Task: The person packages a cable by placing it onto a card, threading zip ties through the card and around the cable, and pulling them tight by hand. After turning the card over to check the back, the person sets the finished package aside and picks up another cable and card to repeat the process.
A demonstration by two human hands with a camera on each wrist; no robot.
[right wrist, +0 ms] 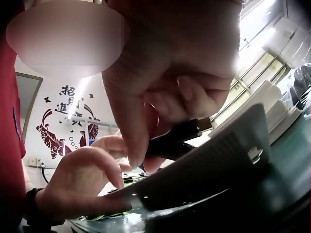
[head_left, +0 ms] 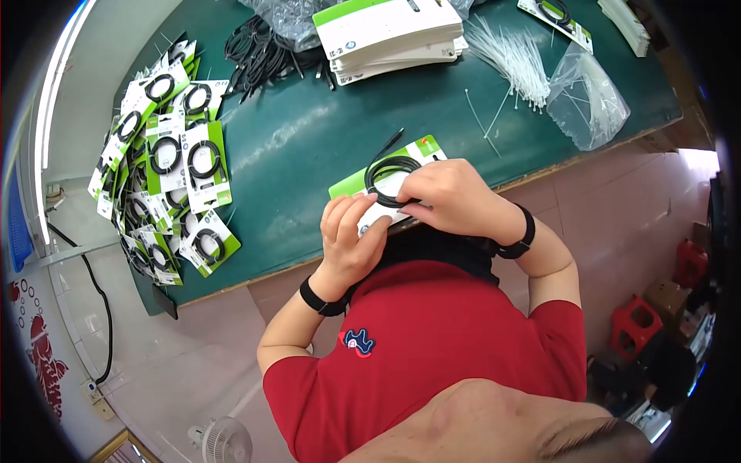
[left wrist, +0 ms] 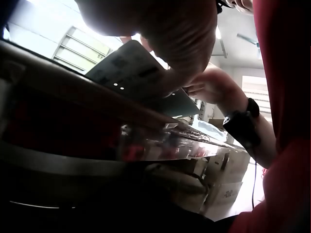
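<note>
A green-and-white packaging card (head_left: 349,185) is held at the table's front edge, with a coiled black cable (head_left: 370,176) lying on its face. My left hand (head_left: 347,241) grips the card's near left side, its fingertips by the coil. From above, my right hand (head_left: 457,199) pinches the right side of the coil between thumb and fingers. One cable end (head_left: 395,137) sticks out past the card's far edge. In the right wrist view a metal-tipped plug (right wrist: 203,124) shows beside the right fingers, above the tilted card (right wrist: 228,155). The right palm hides part of the coil.
Carded cables (head_left: 204,162) are heaped on the green table's (head_left: 278,177) left. Loose black cables (head_left: 258,54), a stack of blank cards (head_left: 390,35), white zip ties (head_left: 509,58) and a clear plastic bag (head_left: 590,100) lie along the far side.
</note>
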